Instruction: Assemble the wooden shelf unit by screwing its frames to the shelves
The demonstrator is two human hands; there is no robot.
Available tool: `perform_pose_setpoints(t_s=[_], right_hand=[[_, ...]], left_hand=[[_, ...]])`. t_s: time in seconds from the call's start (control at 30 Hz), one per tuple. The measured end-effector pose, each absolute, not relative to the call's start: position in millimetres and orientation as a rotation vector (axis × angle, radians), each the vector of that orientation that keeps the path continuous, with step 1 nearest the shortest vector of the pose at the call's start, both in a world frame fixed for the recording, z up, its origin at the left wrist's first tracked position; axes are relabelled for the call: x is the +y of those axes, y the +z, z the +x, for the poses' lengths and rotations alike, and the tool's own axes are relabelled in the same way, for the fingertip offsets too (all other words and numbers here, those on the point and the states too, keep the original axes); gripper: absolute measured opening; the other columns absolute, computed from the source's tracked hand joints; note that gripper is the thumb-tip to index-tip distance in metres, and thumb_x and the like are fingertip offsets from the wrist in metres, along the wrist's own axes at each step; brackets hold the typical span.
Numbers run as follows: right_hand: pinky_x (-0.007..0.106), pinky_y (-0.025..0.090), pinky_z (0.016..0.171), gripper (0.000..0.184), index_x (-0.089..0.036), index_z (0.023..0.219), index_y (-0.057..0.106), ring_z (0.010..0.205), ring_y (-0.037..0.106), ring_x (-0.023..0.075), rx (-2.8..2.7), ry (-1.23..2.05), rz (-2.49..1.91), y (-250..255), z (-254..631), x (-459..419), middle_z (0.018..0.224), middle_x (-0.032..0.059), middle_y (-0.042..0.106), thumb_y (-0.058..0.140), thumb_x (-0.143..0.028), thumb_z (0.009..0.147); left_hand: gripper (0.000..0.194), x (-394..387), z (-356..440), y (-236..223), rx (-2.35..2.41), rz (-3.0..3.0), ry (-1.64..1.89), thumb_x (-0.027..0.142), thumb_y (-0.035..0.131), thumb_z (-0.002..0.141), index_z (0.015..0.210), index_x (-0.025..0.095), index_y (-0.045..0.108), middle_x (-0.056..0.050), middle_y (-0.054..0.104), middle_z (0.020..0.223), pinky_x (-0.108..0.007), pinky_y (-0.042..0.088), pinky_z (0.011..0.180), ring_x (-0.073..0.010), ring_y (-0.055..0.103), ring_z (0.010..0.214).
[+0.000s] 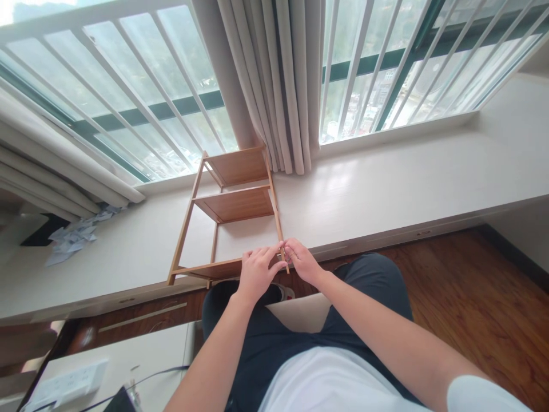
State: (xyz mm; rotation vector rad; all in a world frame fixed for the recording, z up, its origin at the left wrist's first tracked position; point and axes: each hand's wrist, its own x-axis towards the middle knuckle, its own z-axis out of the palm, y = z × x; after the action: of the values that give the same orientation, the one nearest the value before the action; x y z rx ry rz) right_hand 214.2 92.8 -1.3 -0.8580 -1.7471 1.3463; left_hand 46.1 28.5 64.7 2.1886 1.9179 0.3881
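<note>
A wooden shelf rack (240, 205) with three boards and slim posts leans over the white window ledge, its near end jutting past the front edge. My left hand (258, 270) lies over the corner of the nearest board, thumb and index finger closed about the right post. Right beside it, my right hand (302, 262) is closed in a pinch against the outer side of that same post. Whatever small thing sits between the right fingertips is too hidden to name.
The white ledge (386, 171) runs beneath barred windows and a grey curtain (274, 86). Crumpled papers (75, 240) lie at the left. A white cabinet top (141, 355) holds a power strip (68, 380) and a black cable. Wooden floor (472, 286) shows at right.
</note>
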Motion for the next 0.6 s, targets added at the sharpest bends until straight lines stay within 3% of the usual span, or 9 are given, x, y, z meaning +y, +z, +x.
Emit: perform_pose_setpoints(t_s=[0.3,0.47,0.6], right_hand=[[0.029,0.055,0.066,0.047,-0.021,0.099,0.061,0.075,0.057,0.0141,-1.601,1.338,-0.927,-3.6,208.2,76.6,0.107,0.0076,0.057,0.037,-0.061,0.103],[0.03,0.058,0.066,0.049,-0.021,0.103,0.062,0.079,0.061,0.0163,-1.532,1.413,-0.953,-3.1,211.0,75.3,0.1,0.0067,0.06,0.038,-0.064,0.102],[0.028,0.059,0.065,0.049,-0.021,0.098,0.062,0.083,0.061,0.0163,-1.551,1.411,-0.946,-2.7,211.7,75.6,0.108,0.0082,0.059,0.04,-0.064,0.101]], left_hand=[[0.052,24.5,47.7,63.7,1.928,2.166,0.421,0.055,0.058,0.097,0.144,0.034,0.056,-0.006,0.071,0.128,-0.041,0.035,0.101,-0.0262,0.063,0.116],[0.052,23.5,48.7,62.1,1.954,2.135,0.438,0.056,0.058,0.097,0.144,0.033,0.057,-0.007,0.073,0.125,-0.041,0.034,0.101,-0.0268,0.063,0.115],[0.051,23.5,48.7,60.9,1.945,2.162,0.467,0.054,0.059,0.097,0.143,0.033,0.058,-0.006,0.073,0.125,-0.041,0.034,0.1,-0.026,0.064,0.114]])
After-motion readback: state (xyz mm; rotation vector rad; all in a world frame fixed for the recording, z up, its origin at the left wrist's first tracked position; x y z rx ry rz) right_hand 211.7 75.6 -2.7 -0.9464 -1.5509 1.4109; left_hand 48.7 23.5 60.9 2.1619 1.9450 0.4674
